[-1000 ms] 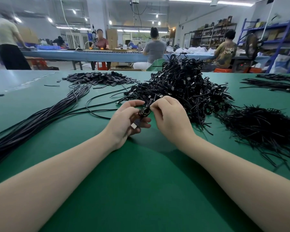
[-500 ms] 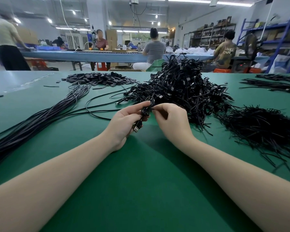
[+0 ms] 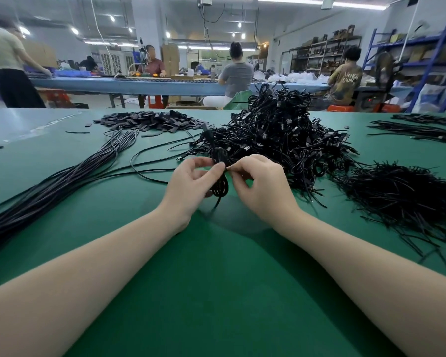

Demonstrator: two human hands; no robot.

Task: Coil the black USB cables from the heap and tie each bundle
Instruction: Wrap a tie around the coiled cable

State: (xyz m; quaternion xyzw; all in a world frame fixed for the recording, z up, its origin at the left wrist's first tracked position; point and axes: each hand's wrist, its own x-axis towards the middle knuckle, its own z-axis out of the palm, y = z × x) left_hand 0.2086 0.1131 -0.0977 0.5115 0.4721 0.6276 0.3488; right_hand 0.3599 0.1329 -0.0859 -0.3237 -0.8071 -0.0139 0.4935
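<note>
Cable bundle (image 3: 220,185) pinched between left hand (image 3: 191,186) and right hand (image 3: 262,188), both grips clamped

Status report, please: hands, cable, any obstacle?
Left hand grips coiled cable. Right hand pinches the tie at its middle. Big cable heap just behind; nothing blocks.

Surface: green table (image 3: 216,292), matte covering, spanning the whole foreground
12 o'clock: tall heap of tied black cable bundles (image 3: 281,130), resting on the table
11 o'clock: flat scatter of small dark rectangular pieces (image 3: 150,121)
9 o'clock: long sheaf of straight black cables (image 3: 49,186), running diagonally toward the near left edge
3 o'clock: loose mound of short black tie strips (image 3: 402,194)
1 to 2 o'clock: further black cables (image 3: 417,130) laid flat at the far right
</note>
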